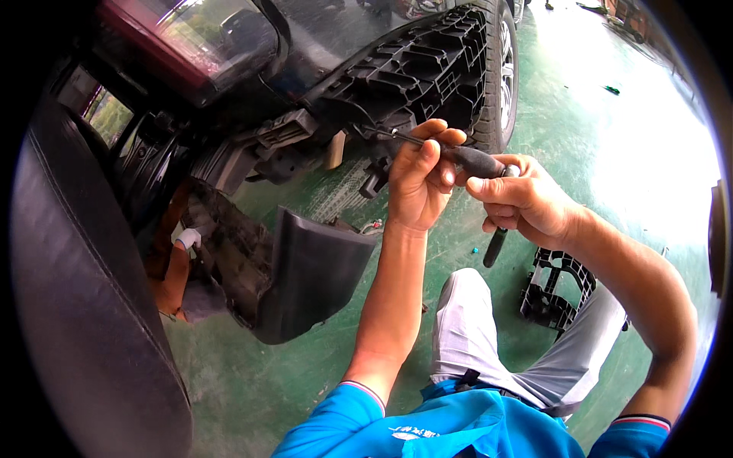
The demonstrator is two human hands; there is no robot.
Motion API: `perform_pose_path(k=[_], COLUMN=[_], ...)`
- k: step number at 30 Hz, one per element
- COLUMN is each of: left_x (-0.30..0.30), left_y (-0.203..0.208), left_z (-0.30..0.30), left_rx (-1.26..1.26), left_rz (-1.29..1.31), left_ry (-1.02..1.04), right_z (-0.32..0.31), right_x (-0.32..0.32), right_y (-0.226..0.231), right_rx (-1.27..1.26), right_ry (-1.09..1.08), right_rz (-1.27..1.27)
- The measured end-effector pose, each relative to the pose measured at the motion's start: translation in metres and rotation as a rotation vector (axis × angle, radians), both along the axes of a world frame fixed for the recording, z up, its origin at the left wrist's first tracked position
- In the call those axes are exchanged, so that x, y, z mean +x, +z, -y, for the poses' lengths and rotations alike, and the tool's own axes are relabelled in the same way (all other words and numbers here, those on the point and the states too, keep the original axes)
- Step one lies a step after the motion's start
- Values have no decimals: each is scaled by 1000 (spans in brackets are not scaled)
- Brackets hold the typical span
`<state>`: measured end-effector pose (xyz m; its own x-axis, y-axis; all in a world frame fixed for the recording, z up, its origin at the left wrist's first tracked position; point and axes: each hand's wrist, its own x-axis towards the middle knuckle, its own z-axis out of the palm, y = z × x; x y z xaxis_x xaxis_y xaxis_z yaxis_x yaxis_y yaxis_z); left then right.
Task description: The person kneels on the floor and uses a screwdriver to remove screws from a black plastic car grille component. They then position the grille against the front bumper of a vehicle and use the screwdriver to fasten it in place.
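My left hand (416, 179) pinches around the slim metal shaft of a black-handled screwdriver (475, 162), just ahead of its grip. The shaft points left, its tip close to a bracket at the bumper end of a car. My right hand (527, 200) is closed at the back of the grip, around what looks like a ratchet wrench (496, 248); its metal head meets the grip and its black handle hangs down below the fingers. My fingers hide the joint between the two tools. Beyond the hands is a black ribbed plastic bumper support (416, 65) on the car.
A dark bumper corner piece (317, 267) hangs low at left, beside another person's white-gloved hand (188, 238). The car's tyre (489, 99) stands behind my hands. A black plastic lattice part (561, 286) lies on the green floor (580, 153) by my leg. A dark padded panel (84, 290) fills the left edge.
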<state>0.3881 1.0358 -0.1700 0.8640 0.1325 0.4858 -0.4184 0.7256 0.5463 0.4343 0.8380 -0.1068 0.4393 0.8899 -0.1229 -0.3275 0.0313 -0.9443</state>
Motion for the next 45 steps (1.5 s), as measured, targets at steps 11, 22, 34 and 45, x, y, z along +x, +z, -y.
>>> perform_pose_path(k=[11,22,34,45], left_x=[2,-3,0,-2], left_y=[3,4,-1,1], left_z=[1,7,-6,0], left_rx=[0,-17,81,89], left_rz=[21,7,21,30], left_ry=[8,77,53,38], right_z=[-3,-6,-7,-3], right_x=[6,1,-7,-3], right_y=[27,2,5,-7], right_rx=[-120,-1,-4,-15], right_ry=[-206,14,16,-14], right_rz=[1230,1,-19,-32])
